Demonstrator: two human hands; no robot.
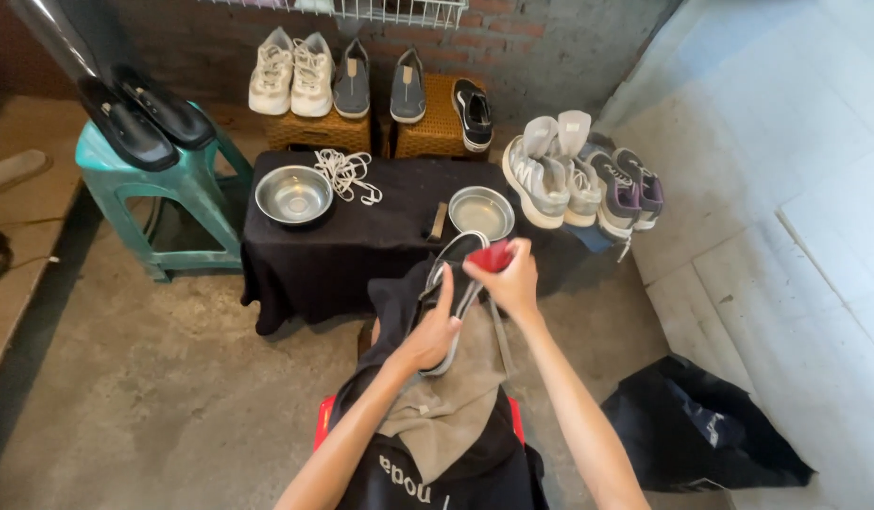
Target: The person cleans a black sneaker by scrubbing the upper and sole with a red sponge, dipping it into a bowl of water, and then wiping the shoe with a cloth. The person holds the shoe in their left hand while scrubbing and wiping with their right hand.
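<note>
Nearest, draped over the lap: a grey-brown cloth (446, 406), seemingly there to catch dirt and cushion the work. On it, steadied sole-edge up: a dark shoe with a white sole rim (453, 283), toe pointing toward 12 o'clock. Left hand (429, 332) wrapped around the shoe's side, grip closed on it, index finger laid along the rim, probably to stop it rolling. Right hand (509, 280) at the toe end, grip pinched shut on a small red cloth or sponge (493, 255) pressed against the shoe. Beyond, within easy reach: a low tabletop under a black cover (361, 250), with one steel bowl (481, 212) at 12 o'clock just past the shoe, a second steel bowl (293, 195) at 11 o'clock, white laces (347, 174) beside it. At 1 o'clock, grey sneakers (578, 184) leaning together. At 10 o'clock, black shoes (144, 115) on a teal stool (125, 189). Farthest, more shoes (361, 80) lined on woven boxes against the brick wall.
</note>
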